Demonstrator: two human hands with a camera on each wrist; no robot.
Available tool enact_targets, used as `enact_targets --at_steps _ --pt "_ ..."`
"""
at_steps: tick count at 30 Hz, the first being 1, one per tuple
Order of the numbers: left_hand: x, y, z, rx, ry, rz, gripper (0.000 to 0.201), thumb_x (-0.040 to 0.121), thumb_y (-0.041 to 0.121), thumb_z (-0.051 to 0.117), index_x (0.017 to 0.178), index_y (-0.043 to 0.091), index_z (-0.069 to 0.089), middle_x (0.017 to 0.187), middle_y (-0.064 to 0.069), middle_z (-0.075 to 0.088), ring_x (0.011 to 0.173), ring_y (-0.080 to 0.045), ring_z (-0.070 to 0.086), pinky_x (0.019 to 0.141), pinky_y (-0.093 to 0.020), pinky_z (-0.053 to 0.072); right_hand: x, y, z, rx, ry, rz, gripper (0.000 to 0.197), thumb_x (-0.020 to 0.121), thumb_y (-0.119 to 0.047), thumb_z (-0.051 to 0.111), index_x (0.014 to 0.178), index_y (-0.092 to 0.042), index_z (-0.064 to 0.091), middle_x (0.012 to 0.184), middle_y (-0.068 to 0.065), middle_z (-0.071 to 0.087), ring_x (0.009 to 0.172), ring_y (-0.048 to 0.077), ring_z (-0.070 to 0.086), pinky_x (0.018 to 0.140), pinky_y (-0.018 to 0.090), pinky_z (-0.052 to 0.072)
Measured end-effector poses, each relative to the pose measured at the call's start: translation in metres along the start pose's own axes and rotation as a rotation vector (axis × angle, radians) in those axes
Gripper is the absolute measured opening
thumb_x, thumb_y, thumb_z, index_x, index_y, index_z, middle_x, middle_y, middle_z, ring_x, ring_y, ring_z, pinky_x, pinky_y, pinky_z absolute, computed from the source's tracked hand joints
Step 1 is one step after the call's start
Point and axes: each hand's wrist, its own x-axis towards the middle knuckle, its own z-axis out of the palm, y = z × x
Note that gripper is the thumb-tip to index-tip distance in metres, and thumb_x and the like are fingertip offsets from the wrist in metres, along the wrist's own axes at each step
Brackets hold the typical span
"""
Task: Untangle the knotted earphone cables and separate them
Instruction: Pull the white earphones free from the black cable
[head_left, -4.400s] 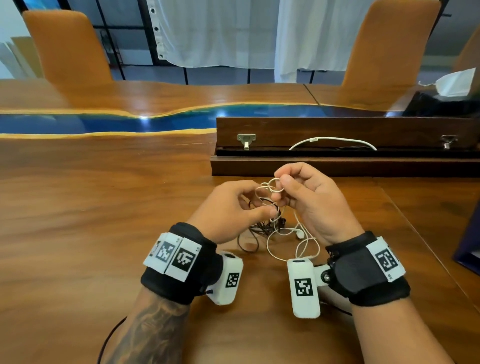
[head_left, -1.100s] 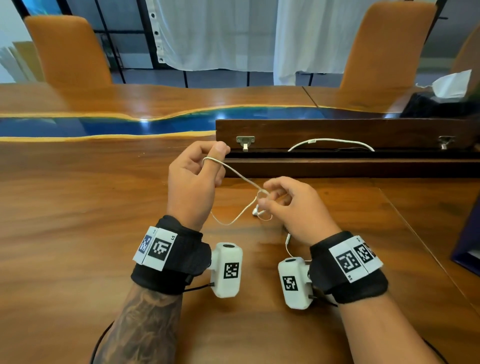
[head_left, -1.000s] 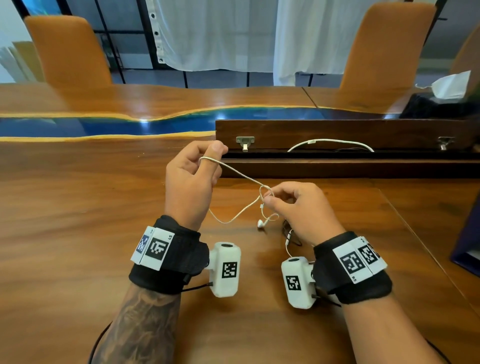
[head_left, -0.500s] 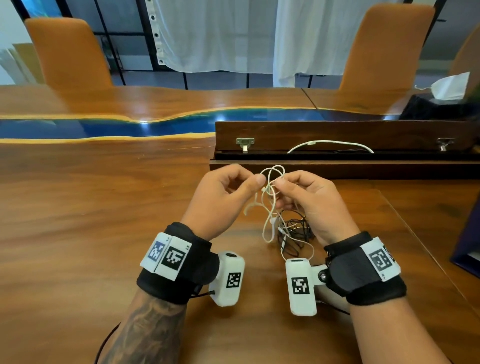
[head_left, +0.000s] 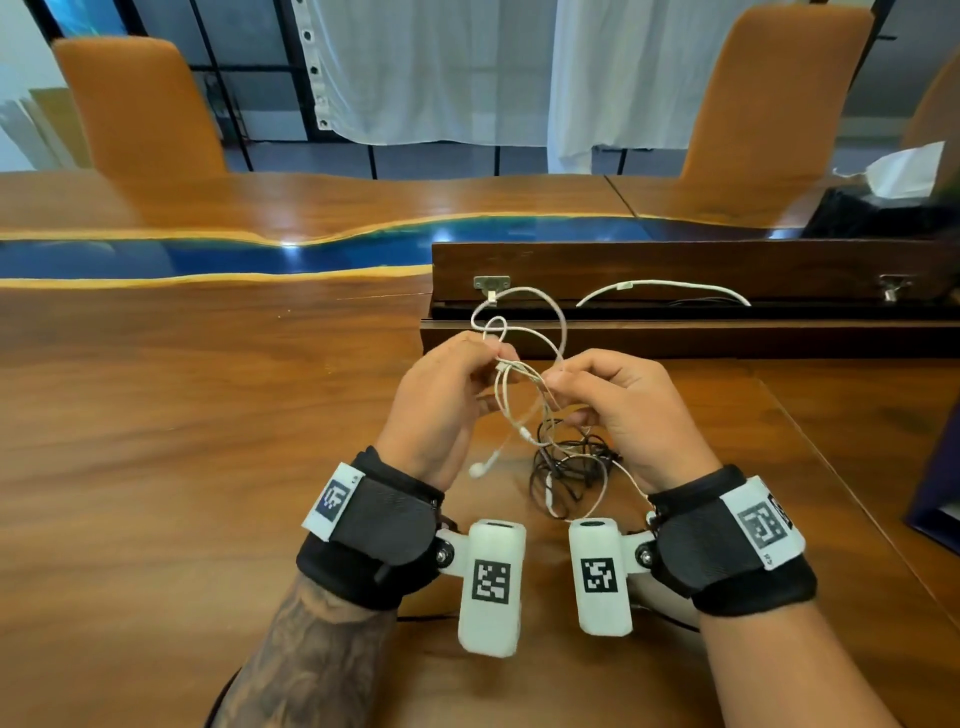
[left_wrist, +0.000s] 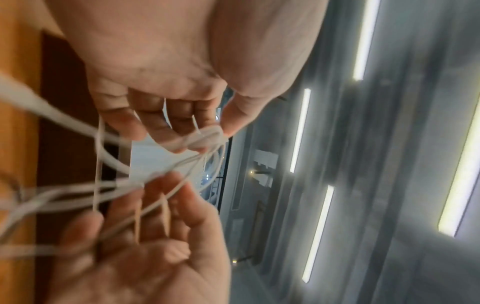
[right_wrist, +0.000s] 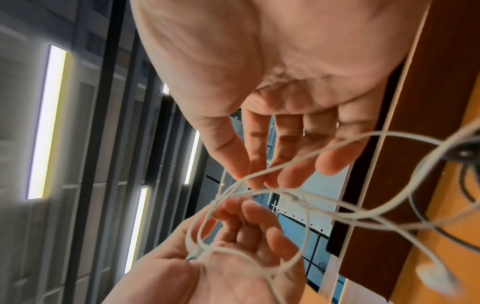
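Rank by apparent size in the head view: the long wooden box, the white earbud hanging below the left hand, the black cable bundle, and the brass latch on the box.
1. Wooden box
2. Black cable bundle
3. Brass latch and white earbud: these look alike, so I won't rank them.

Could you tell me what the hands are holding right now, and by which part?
Both hands pinch the white earphone cable at its tangled middle loops: left hand by the knot, right hand beside it. The black cable lies unheld.
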Motion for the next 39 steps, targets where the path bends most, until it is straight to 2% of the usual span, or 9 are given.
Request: enact_targets --at_steps 6,12,18,21,24,30,33,37,39 --pt "-0.002 -0.001 0.004 -0.298 -0.075 -0.121 0.025 0.102 0.017 0.042 0.083 0.014 0.057 0.082 -0.004 0.062 0.081 -0.020 0.060 0.075 -0.037 0.044 0.001 -0.003 -0.001 0.203 0.058 -0.003 0.024 0.093 -0.004 0.056 0.078 -0.011 0.073 0.081 0.000 0.071 0.078 0.011 0.067 0.071 0.028 0.055" --pt "0.003 -0.002 -0.003 0.100 0.112 -0.076 0.019 0.097 0.010 0.047 0.084 0.012 0.060 0.074 -0.002 0.065 0.079 -0.018 0.063 0.074 -0.040 0.051 -0.002 -0.008 -0.003 0.701 -0.105 -0.105 0.018 0.083 -0.007 0.049 0.079 -0.015 0.065 0.086 0.006 0.068 0.093 0.024 0.066 0.088 0.038 0.052" --pt "0.006 -0.010 -0.009 0.587 0.239 0.196 0.025 0.093 0.014 0.056 0.077 -0.005 0.060 0.077 -0.022 0.064 0.067 -0.019 0.054 0.065 -0.041 0.050 -0.010 -0.017 0.001 0.631 -0.164 -0.100 0.011 0.091 -0.014 0.055 0.093 -0.011 0.066 0.052 -0.008 0.045 0.053 0.013 0.051 0.094 0.038 0.054" --pt "0.003 -0.011 -0.006 0.696 0.182 0.232 0.024 0.092 0.015 0.058 0.076 -0.002 0.061 0.077 -0.020 0.063 0.066 -0.020 0.053 0.065 -0.035 0.048 -0.011 -0.016 -0.002 0.669 -0.191 -0.079 0.027 0.093 -0.018 0.058 0.116 -0.009 0.069 0.049 -0.009 0.041 0.045 0.008 0.045 0.081 0.033 0.056" --pt "0.002 -0.013 -0.005 0.761 0.101 0.209 0.025 0.092 0.015 0.056 0.074 -0.001 0.061 0.076 -0.018 0.065 0.072 -0.026 0.061 0.074 -0.047 0.054 -0.010 -0.016 -0.005 0.754 -0.234 -0.034 0.038 0.100 -0.019 0.049 0.135 -0.013 0.060 0.049 -0.007 0.037 0.038 0.007 0.042 0.055 0.027 0.052" --pt "0.012 -0.009 -0.031 0.803 0.243 0.122 0.020 0.089 0.025 0.054 0.074 0.017 0.066 0.078 -0.004 0.069 0.080 -0.024 0.066 0.080 -0.049 0.058 -0.002 -0.021 -0.024 0.944 -0.091 -0.118 0.016 0.087 -0.014 0.056 0.100 -0.014 0.067 0.060 -0.006 0.045 0.046 0.007 0.041 0.049 0.023 0.044" --pt "0.014 -0.007 -0.027 0.494 0.291 0.096 0.016 0.094 0.001 0.054 0.097 0.013 0.065 0.089 -0.007 0.074 0.079 -0.016 0.072 0.074 -0.032 0.059 -0.003 -0.017 -0.024 0.906 0.012 -0.092 0.021 0.102 -0.016 0.047 0.114 -0.013 0.064 0.048 -0.010 0.032 0.038 0.004 0.029 0.047 0.021 0.040" --pt "0.011 0.003 -0.018 -0.282 0.145 -0.053 0.029 0.098 -0.009 0.040 0.116 0.008 0.057 0.085 -0.009 0.067 0.080 -0.022 0.067 0.075 -0.039 0.062 -0.005 -0.018 -0.022 0.876 0.054 -0.064 0.035 0.108 -0.021 0.040 0.138 -0.016 0.057 0.049 -0.010 0.027 0.038 0.005 0.025 0.042 0.020 0.035" --pt "0.009 0.002 -0.017 -0.298 0.111 -0.074 0.031 0.097 -0.011 0.039 0.114 0.007 0.058 0.081 -0.008 0.060 0.072 -0.020 0.062 0.062 -0.033 0.059 -0.005 -0.020 -0.022 0.879 0.075 -0.060 0.037 0.109 -0.022 0.039 0.142 -0.020 0.055 0.051 -0.009 0.028 0.038 0.005 0.025 0.040 0.019 0.032"
